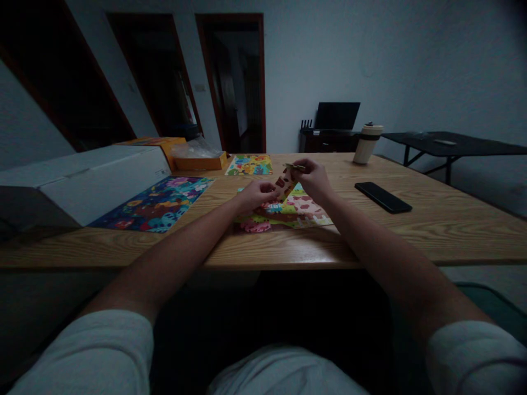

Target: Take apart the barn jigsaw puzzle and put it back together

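Near the middle of the table, my left hand [256,196] is closed on a pale puzzle piece [284,184] with brown patches, tilted above the picture. My right hand [315,176] pinches a small piece [295,167] seen nearly edge-on, just above the patched one; whether the two pieces touch I cannot tell. Beneath both hands lies a colourful farm-scene puzzle [308,213] with a white fence and pink and green areas. A pink part [255,225] sits at its lower left edge. My hands and the raised pieces hide some of the puzzle.
To the left are a dark blue picture puzzle [164,204] and a long white box [107,184]. Farther back sit an orange box [201,163] with clear plastic and another bright puzzle [249,164]. A black phone [382,197] and a lidded cup [368,145] stand right.
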`<act>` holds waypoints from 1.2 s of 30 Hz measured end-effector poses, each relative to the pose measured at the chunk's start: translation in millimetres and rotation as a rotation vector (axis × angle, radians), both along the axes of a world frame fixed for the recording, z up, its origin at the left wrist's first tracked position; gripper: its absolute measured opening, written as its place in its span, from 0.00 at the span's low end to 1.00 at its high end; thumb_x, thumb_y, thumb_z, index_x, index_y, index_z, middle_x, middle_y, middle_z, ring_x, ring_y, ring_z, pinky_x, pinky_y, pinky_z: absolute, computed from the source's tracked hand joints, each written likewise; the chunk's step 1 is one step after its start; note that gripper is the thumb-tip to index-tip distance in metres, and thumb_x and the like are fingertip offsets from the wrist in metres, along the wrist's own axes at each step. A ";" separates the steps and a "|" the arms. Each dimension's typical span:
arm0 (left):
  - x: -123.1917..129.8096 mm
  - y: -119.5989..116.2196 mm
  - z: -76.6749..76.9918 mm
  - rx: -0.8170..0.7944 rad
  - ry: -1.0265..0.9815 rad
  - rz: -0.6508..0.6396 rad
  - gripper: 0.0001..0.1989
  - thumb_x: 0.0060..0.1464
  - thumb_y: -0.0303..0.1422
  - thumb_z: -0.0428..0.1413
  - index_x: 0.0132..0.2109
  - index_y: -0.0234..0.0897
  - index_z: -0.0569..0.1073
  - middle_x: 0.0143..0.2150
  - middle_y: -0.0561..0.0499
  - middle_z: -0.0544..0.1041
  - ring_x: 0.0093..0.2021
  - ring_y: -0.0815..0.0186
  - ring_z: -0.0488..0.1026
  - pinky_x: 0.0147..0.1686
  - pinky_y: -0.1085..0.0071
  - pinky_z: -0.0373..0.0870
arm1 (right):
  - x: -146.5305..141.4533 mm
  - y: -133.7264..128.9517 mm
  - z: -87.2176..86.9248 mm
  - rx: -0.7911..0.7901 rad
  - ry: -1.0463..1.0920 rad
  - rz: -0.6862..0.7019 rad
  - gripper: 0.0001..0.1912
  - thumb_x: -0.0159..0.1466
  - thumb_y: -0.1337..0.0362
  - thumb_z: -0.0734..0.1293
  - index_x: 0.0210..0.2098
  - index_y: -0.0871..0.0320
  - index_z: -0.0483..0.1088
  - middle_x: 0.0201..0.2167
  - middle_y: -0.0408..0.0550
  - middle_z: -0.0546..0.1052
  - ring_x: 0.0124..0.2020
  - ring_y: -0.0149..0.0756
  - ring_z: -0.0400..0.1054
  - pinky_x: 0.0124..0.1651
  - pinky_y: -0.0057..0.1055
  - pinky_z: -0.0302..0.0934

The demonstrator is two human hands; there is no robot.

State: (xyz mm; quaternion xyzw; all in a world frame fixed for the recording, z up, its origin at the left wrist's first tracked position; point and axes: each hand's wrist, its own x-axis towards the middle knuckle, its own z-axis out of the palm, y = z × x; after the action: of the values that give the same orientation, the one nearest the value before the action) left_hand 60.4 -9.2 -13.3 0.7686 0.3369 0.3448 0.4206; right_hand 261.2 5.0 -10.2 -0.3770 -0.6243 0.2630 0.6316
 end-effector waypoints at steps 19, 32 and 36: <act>-1.8 -1.7 2.7 -0.185 -0.001 0.060 0.10 0.54 0.36 0.62 0.33 0.34 0.74 0.29 0.50 0.75 0.25 0.70 0.69 0.23 0.74 0.64 | -10.3 -9.0 -2.5 0.045 -0.031 0.036 0.09 0.54 0.61 0.71 0.33 0.55 0.71 0.30 0.43 0.77 0.34 0.36 0.73 0.39 0.33 0.68; -3.8 5.8 3.7 -0.270 -0.117 -0.035 0.10 0.52 0.35 0.61 0.40 0.33 0.76 0.39 0.47 0.79 0.31 0.69 0.74 0.32 0.73 0.69 | -15.8 -19.4 -6.4 0.137 -0.305 -0.081 0.08 0.59 0.60 0.69 0.37 0.56 0.73 0.35 0.47 0.79 0.37 0.39 0.74 0.43 0.35 0.67; -5.0 6.3 4.6 -0.177 -0.059 0.084 0.08 0.52 0.34 0.62 0.36 0.32 0.76 0.36 0.47 0.79 0.28 0.70 0.73 0.29 0.74 0.68 | -11.2 -13.2 -2.6 0.139 -0.224 -0.095 0.12 0.61 0.56 0.67 0.38 0.57 0.73 0.36 0.48 0.79 0.39 0.39 0.73 0.43 0.35 0.66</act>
State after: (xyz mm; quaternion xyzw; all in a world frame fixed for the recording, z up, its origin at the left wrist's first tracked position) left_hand 55.4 -2.9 -8.7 0.7031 0.3855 0.3535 0.4817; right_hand 250.0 -8.2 -12.8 -0.3886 -0.6890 0.1453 0.5943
